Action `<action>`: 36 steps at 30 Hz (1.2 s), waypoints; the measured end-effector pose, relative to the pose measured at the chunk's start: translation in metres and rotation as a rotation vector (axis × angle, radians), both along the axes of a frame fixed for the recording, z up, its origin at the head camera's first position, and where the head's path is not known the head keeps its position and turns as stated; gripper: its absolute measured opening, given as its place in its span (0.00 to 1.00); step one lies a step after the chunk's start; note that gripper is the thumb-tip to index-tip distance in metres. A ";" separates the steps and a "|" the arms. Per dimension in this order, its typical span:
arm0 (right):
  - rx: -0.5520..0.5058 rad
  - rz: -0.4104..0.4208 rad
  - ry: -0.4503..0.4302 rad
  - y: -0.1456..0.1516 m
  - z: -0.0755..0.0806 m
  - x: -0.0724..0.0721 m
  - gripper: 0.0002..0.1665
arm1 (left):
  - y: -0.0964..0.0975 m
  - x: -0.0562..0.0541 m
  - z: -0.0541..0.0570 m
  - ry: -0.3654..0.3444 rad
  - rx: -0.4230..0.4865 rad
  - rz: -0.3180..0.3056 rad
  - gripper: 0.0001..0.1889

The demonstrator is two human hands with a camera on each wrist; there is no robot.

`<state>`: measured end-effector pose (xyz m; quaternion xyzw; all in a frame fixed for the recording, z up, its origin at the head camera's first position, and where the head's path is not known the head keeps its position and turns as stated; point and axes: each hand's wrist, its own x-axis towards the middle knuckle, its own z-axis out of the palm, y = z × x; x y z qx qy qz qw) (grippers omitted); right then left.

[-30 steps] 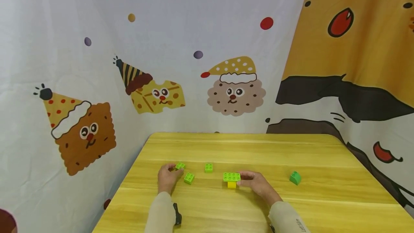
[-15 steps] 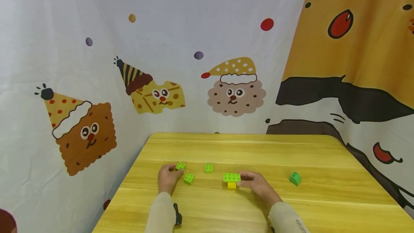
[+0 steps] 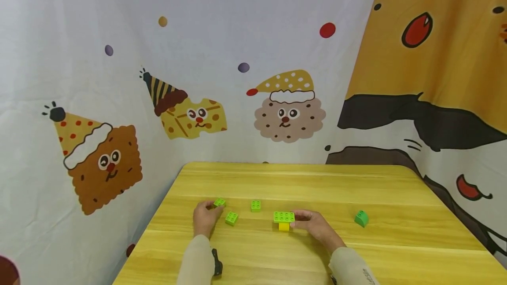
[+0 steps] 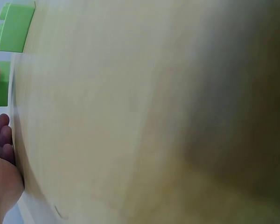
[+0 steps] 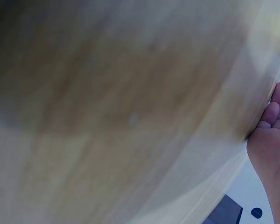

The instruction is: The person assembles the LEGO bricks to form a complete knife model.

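- My left grip (image 3: 203,221), nearly closed, pinches a lime block (image 3: 219,202) toward the tabletop's (image 3: 261,254) left.
- My right grip (image 3: 316,225) pinches the lime plate (image 3: 283,217) by its right end; long axis sideways atop a yellow block (image 3: 284,227), it lies right of the lime block.

Behind the wooden table (image 3: 269,258) hangs a pale cloth (image 3: 222,8), its printed cheese (image 3: 180,122) and round biscuit (image 3: 285,129) above the table's far edge, a square biscuit (image 3: 95,184) left of the table.
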<state>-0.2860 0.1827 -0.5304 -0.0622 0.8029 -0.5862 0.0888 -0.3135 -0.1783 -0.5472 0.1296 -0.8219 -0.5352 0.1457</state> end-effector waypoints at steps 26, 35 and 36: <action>0.016 -0.028 -0.006 0.000 -0.003 0.000 0.34 | -0.005 -0.016 0.023 -0.038 0.100 -0.054 0.25; 0.012 -0.027 -0.001 -0.001 0.000 0.002 0.34 | 0.001 -0.024 0.032 -0.037 0.110 -0.128 0.23; 0.008 -0.021 0.000 0.000 0.000 0.002 0.34 | 0.002 -0.024 0.033 -0.034 0.108 -0.139 0.23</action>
